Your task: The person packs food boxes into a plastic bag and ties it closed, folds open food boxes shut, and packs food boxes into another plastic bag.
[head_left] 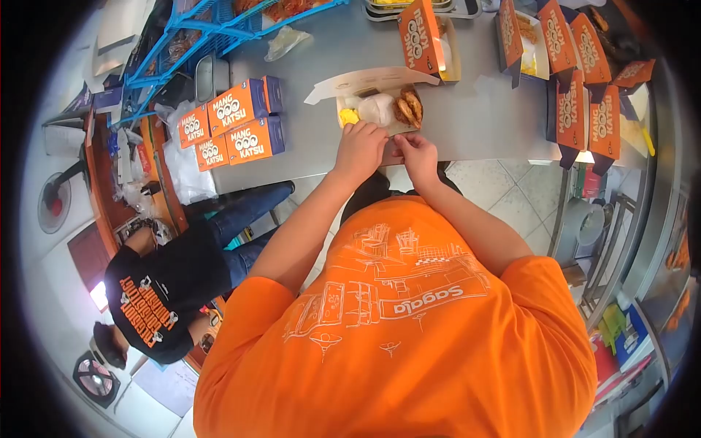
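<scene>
A takeaway food box [381,75] lies open at the table's near edge, its white lid folded back. Inside are a yellow portion [350,117], a white mound that looks like rice [376,109] under something clear, and browned fried pieces [408,109]. My left hand [361,152] is closed over the box's front wall, below the yellow portion. Beside it, my right hand [418,157] pinches close to the box's front right side. What sits between those fingertips is too small to make out.
Closed orange-and-blue boxes [247,142] are stacked at left on the steel table [310,66]. Several open boxes [573,109] crowd the right, with another [422,44] behind mine. A blue rack [164,55] stands far left. A person in a black shirt [171,285] is at left.
</scene>
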A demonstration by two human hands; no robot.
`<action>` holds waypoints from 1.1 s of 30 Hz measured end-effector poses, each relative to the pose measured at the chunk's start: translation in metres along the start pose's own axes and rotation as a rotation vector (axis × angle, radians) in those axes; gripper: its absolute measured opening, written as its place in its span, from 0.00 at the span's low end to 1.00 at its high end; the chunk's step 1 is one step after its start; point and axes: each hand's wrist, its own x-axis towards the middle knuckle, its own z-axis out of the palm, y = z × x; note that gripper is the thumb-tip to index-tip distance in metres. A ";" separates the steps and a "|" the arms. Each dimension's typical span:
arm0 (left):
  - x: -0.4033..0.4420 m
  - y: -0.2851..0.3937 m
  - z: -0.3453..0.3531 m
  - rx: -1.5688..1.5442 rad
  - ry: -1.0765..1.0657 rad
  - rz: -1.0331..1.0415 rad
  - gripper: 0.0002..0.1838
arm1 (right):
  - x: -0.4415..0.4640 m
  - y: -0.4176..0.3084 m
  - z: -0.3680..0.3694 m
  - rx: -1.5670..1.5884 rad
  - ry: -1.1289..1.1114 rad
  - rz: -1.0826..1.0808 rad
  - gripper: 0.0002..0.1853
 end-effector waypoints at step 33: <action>0.003 -0.030 0.007 -0.097 0.075 -0.113 0.04 | -0.034 0.000 -0.017 -0.488 0.024 0.070 0.14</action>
